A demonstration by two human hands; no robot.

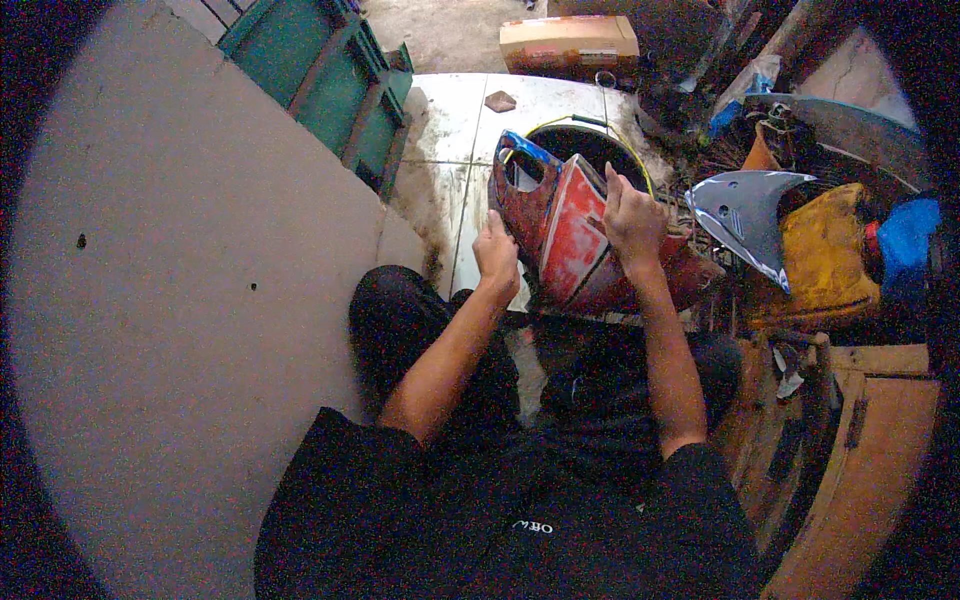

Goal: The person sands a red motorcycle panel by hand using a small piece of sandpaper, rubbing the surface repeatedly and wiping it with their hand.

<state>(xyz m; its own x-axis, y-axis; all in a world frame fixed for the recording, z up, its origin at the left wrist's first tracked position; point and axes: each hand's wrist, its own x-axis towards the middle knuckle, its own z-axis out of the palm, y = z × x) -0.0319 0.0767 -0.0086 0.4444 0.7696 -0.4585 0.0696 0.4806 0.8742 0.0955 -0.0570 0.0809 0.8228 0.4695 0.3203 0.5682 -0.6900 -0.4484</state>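
A red plastic motorcycle body panel (571,238) tilts in front of my knees. Its paint is patchy with pale, dull areas, and a blue-edged section with an oval opening (529,169) forms its upper left. My left hand (496,259) grips the panel's left edge, thumb up. Across the panel's right part, my right hand (634,216) is closed on it with the index finger pointing up; its other fingertips are hidden. Just behind the panel stands a dark round bucket (577,139) with a yellow rim and a wire handle, partly covered by the panel.
A grey motorcycle panel (742,214) leans at the right against a yellow plastic jerrycan (829,247), beside a blue container (909,238). White tiles (442,135) lie ahead, with a cardboard box (570,41) beyond. A wall (210,247) and green metal door (300,60) bound the left.
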